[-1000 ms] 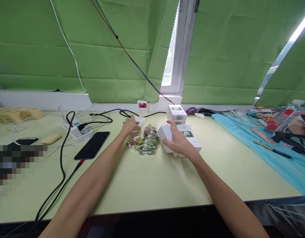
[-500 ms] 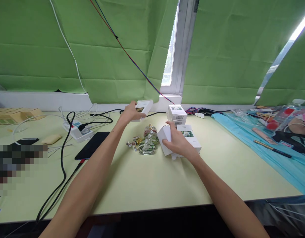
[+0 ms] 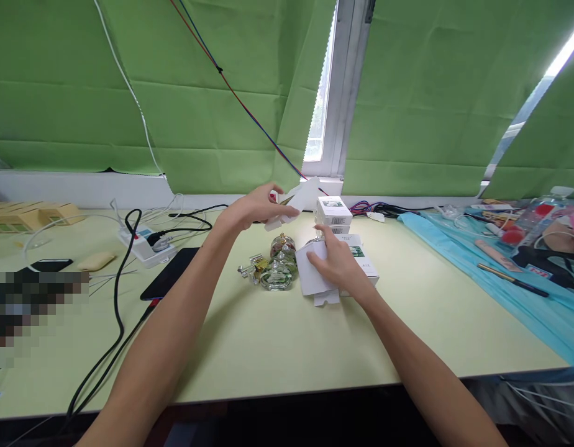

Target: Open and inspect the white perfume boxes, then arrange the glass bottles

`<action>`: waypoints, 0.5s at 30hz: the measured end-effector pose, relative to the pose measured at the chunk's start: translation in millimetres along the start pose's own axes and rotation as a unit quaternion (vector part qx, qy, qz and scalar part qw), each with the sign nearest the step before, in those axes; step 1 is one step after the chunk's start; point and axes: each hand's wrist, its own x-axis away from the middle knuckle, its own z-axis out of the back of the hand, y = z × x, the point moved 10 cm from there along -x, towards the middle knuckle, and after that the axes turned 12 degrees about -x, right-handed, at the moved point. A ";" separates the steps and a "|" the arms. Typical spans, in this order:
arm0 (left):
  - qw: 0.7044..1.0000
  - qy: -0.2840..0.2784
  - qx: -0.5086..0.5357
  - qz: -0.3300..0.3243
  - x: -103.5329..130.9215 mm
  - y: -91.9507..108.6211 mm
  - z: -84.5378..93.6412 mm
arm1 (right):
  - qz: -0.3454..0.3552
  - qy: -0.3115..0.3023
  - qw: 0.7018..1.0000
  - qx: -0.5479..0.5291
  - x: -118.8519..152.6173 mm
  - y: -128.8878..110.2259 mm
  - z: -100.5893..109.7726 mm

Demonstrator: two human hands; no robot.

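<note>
My left hand (image 3: 263, 208) is closed around a white box (image 3: 308, 194) with an open flap, held above the table. My right hand (image 3: 336, 261) grips a white cardboard insert (image 3: 312, 273) with a tab at its lower edge. Something shiny shows at the insert's top edge, mostly hidden by my fingers. Between my hands stand glass perfume bottles (image 3: 276, 276), with gold and silver caps (image 3: 253, 267) lying at their left. A white box with a flower picture (image 3: 367, 267) lies behind my right hand, close to stacked small boxes (image 3: 333, 211).
A black phone (image 3: 170, 276) and a white power strip (image 3: 145, 245) with black cables lie to the left. Yellow boxes (image 3: 30, 217) stand at the far left. On the right, a blue sheet (image 3: 482, 273) bears a pen (image 3: 510, 279) and a plastic bottle (image 3: 543, 214).
My left hand has moved right with its white box, which has tilted and shows its flap. In my right hand the insert has turned flatter toward me, and its tab hangs lower.
</note>
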 end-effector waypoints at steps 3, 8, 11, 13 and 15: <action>0.999 -0.031 0.005 -0.032 -2.1 4.7 -7.2 | 0.023 0.051 0.998 -0.040 -3.1 -0.5 9.9; 0.996 -0.052 -0.029 -0.059 10.1 19.3 -11.0 | 0.048 0.116 0.985 -0.118 -4.8 -0.1 22.6; 0.991 -0.012 -0.115 -0.072 23.7 35.1 -6.6 | 0.045 0.123 0.979 -0.155 -5.9 0.9 24.4; 0.983 0.007 -0.166 -0.084 33.2 47.3 -6.9 | 0.046 0.119 0.973 -0.193 -6.9 1.0 23.7; 0.978 0.011 -0.182 -0.097 41.4 57.6 -10.2 | 0.054 0.113 0.962 -0.244 -7.5 -0.1 22.8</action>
